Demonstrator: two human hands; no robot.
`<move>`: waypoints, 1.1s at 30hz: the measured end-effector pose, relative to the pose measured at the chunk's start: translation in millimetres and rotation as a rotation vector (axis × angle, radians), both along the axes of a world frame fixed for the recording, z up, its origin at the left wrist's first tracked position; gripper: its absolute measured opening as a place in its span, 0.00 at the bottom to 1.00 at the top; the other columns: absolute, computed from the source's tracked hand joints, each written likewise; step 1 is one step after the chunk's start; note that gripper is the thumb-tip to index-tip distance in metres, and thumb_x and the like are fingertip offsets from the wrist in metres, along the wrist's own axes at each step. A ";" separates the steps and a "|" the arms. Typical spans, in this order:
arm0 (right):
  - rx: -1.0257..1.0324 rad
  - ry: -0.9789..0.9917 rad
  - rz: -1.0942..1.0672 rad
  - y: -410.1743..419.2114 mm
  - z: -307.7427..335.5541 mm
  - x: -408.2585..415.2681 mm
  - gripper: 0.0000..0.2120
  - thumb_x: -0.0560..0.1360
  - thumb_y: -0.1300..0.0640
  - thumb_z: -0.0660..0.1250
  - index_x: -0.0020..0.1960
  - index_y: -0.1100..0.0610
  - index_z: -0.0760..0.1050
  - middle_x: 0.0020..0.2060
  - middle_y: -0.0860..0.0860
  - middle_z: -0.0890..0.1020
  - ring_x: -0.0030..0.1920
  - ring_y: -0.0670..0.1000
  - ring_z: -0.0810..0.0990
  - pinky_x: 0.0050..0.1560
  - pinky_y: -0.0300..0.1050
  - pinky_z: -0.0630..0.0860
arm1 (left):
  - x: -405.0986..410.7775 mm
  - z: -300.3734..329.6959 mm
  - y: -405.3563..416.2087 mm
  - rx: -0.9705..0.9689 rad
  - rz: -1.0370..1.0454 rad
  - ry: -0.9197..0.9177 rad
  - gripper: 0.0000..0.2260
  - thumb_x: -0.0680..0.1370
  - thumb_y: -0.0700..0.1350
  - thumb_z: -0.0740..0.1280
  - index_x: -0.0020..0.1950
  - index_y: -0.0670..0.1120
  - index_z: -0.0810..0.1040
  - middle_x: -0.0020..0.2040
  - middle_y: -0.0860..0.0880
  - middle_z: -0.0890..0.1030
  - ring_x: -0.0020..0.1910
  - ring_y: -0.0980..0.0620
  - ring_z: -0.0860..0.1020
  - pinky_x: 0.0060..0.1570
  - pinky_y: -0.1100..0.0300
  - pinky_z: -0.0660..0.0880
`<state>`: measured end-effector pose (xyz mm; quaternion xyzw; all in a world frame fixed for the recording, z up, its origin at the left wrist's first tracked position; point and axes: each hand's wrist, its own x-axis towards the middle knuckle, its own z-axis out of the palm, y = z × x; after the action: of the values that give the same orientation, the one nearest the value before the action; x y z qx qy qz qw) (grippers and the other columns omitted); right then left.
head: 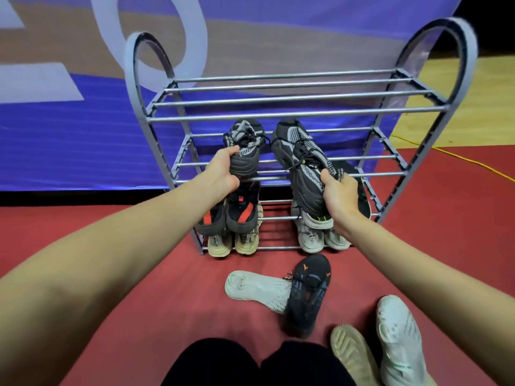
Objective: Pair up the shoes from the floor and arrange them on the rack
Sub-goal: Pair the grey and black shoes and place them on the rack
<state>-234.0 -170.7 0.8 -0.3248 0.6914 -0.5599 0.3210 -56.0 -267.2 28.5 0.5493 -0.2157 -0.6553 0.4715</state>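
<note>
Grey-and-black knit pair in hand, one shoe per grip. Head view, the only one I have.

Left hand (223, 169): fingers curled over the heel of the left knit shoe (245, 146), thumb under the sole. Shoe points away from me, toe toward the back of the rack (281, 115), long axis running front to back across the rails.

Right hand (338, 190): closed round the heel end of the right knit shoe (299, 154), same hold. This one lies slanted, toe up and leaning left toward its partner, heel low and to the right in my palm. The two toes sit near each other but apart; heels are well apart.

Both shoes hover at the second shelf (362, 157), over its front rails, between the empty top shelf above and the filled tiers below: black-and-red pair (237, 213) lower left, beige pair (234, 240) at bottom left, pale grey pair (317, 235) bottom right.

Judgement: next move turns on squaring the right shoe. Its axis needs swinging clockwise to match the left one before both go down side by side, heels toward me.

On the floor, unsorted: white shoe on its side (256, 288), black shoe with orange mark (309, 293) lying across it, two more pale shoes (395, 338) near my right knee.
</note>
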 end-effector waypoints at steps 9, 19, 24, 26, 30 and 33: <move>-0.031 -0.061 0.038 -6.9 -0.2 2.6 0.09 0.75 0.52 0.61 0.44 0.56 0.77 0.45 0.53 0.82 0.50 0.57 0.80 0.59 0.54 0.75 | 6.1 -6.6 5.8 0.018 -0.103 0.102 0.11 0.79 0.43 0.60 0.49 0.35 0.76 0.52 0.40 0.80 0.53 0.43 0.79 0.67 0.50 0.71; -0.061 -0.227 0.107 10.1 4.5 29.5 0.16 0.74 0.57 0.63 0.55 0.68 0.76 0.52 0.61 0.83 0.48 0.55 0.82 0.53 0.49 0.77 | 45.3 4.4 57.6 -0.157 -0.325 -0.564 0.14 0.76 0.50 0.64 0.56 0.42 0.77 0.56 0.44 0.80 0.49 0.48 0.77 0.48 0.56 0.71; -0.089 -0.288 0.188 19.1 5.4 48.9 0.23 0.66 0.51 0.66 0.56 0.64 0.77 0.52 0.57 0.84 0.55 0.57 0.82 0.64 0.58 0.74 | 43.4 13.4 90.5 -0.288 -0.610 -0.510 0.23 0.75 0.59 0.65 0.56 0.40 0.78 0.48 0.41 0.84 0.41 0.51 0.79 0.35 0.60 0.74; -0.105 -0.287 0.215 20.9 7.5 58.4 0.24 0.66 0.50 0.66 0.58 0.63 0.76 0.53 0.57 0.84 0.56 0.56 0.81 0.65 0.58 0.73 | 40.5 12.7 97.4 -0.345 -0.644 -0.496 0.28 0.71 0.62 0.68 0.58 0.39 0.78 0.48 0.42 0.83 0.41 0.51 0.80 0.35 0.59 0.74; -0.108 -0.344 0.298 21.2 16.4 76.1 0.29 0.68 0.44 0.65 0.61 0.63 0.74 0.55 0.58 0.83 0.56 0.56 0.82 0.65 0.58 0.74 | 42.8 7.3 104.5 -0.380 -0.581 -0.488 0.26 0.71 0.56 0.71 0.59 0.38 0.73 0.52 0.36 0.82 0.43 0.48 0.79 0.39 0.54 0.78; -0.094 -0.367 0.377 22.2 17.3 90.0 0.36 0.64 0.40 0.67 0.64 0.63 0.72 0.57 0.58 0.82 0.58 0.56 0.81 0.66 0.57 0.72 | 50.0 2.0 103.3 -0.403 -0.503 -0.494 0.20 0.73 0.48 0.70 0.59 0.40 0.70 0.50 0.38 0.82 0.42 0.49 0.77 0.39 0.55 0.76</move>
<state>-144.0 -148.5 18.1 -0.3554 0.5222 -0.5711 0.5242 -6.1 -163.9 30.5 0.5169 -0.5742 -0.5433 0.3285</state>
